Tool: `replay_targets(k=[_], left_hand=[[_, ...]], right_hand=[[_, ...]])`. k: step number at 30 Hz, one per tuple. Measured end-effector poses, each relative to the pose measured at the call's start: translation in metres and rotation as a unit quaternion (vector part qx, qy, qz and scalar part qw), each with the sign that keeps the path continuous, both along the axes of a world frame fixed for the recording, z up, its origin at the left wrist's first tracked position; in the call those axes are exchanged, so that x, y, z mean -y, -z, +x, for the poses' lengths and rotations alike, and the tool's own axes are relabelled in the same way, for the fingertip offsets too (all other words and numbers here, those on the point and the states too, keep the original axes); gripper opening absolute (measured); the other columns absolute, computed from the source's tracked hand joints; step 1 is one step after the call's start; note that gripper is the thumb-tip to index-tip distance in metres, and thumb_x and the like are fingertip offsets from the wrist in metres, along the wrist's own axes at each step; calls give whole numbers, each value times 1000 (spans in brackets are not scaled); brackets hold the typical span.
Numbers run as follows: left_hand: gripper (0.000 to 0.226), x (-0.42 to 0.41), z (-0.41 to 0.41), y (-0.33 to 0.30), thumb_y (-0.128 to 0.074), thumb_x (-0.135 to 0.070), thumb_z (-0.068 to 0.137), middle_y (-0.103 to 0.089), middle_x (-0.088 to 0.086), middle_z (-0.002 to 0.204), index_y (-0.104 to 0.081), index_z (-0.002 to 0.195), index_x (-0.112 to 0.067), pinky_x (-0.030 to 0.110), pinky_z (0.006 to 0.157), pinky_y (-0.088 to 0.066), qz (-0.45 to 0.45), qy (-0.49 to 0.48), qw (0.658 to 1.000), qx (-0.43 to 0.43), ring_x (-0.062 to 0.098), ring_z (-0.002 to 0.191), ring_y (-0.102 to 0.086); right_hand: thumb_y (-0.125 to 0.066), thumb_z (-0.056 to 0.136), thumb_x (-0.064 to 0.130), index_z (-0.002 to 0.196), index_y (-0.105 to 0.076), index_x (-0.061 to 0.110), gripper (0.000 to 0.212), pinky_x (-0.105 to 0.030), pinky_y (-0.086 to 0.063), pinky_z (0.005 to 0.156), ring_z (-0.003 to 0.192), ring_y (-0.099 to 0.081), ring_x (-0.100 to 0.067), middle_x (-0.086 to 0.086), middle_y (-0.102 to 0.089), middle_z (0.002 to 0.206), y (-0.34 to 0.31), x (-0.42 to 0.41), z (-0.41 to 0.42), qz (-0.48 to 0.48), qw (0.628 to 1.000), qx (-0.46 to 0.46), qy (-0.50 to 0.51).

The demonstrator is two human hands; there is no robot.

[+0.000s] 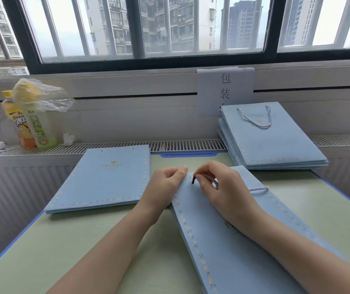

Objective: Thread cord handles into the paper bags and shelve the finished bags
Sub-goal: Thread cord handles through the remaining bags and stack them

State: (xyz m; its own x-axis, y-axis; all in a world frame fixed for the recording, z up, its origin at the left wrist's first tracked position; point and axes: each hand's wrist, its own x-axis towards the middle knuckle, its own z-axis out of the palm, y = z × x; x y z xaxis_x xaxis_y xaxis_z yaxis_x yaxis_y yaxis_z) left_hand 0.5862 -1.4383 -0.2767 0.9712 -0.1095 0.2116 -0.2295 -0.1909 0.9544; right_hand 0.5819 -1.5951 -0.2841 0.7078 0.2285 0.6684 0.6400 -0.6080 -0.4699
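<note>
A flat light-blue paper bag (223, 247) lies on the green desk in front of me, its top edge pointing away. My left hand (165, 183) pinches that top edge at its left corner. My right hand (218, 187) pinches a blue-and-white twisted cord (209, 178) just behind its black tip (193, 179), which touches the bag near the top. The cord's other part (259, 189) loops out to the right of my hand. A stack of bags without handles (104, 181) lies at the left. A stack of bags with cord handles (273, 136) rests at the back right.
Two drink bottles (32, 126) under a clear plastic bag stand on the radiator ledge at back left. A white paper sign (226, 88) hangs on the wall under the window. The desk (63, 240) has a blue rim.
</note>
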Motion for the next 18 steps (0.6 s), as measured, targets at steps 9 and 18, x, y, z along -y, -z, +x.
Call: replay_targets(k=[9,18], left_hand=[[61,-6,-1,-6,-59,-42,76,-45,16,69,-47,72,18,31,58,-29,-30,8,999,-29,27,63,-38],[61,-7,-2,-6,-61,-39,83,-48,18,67,-50,73,21,29,54,-31,-16,25,999,-15,28,61,-41]], right_hand=[[-60,86,3,87,-61,20,16,-11,-38,67,81,-51,-9,9,-57,87,-5,-4,-6,-2,998,-49,-45],[-60,90,9,90,-64,19,10,-10,-37,67,78,-51,-5,6,-59,85,-7,-2,-7,44,990,-109,-82]])
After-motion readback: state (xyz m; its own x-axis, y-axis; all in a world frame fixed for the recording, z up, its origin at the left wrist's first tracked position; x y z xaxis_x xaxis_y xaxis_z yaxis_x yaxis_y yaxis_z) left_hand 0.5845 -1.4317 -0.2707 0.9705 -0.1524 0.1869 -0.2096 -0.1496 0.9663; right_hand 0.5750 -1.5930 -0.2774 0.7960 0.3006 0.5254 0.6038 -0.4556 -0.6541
